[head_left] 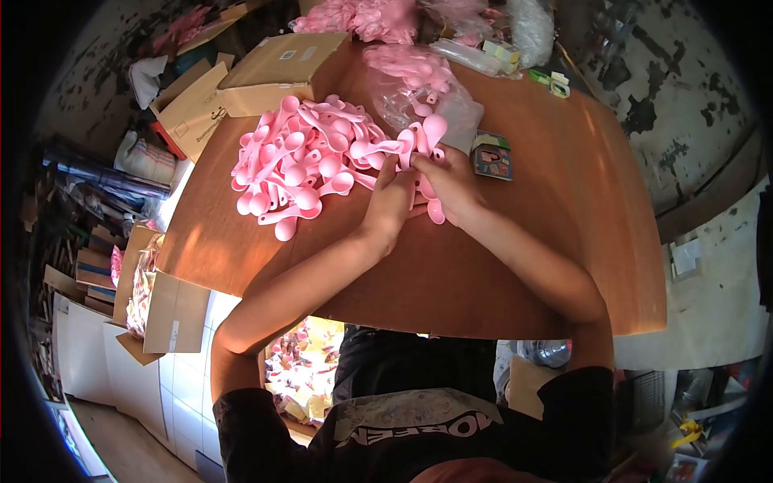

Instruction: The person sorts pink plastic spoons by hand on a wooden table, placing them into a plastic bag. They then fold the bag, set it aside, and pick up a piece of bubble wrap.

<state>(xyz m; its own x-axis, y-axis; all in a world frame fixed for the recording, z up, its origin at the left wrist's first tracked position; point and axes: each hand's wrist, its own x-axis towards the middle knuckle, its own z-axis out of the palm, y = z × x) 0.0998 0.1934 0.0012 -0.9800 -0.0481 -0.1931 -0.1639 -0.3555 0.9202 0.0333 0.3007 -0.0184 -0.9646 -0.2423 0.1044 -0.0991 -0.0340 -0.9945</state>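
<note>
Above the wooden table, my left hand and my right hand are close together with their fingers closed around pink measuring spoons. Round bowls and handles stick out above and below the fingers, pointing different ways. How many spoons each hand has is hidden. Left of my hands lies a large loose heap of the same pink spoons, its right side reaching close to my left fingers. A clear plastic bag with pink spoons in it lies just beyond my hands.
A closed cardboard box stands behind the heap. Right of my hands is a small printed box. Green-handled scissors or a similar tool lie at the far right. More pink bags fill the back edge of the table.
</note>
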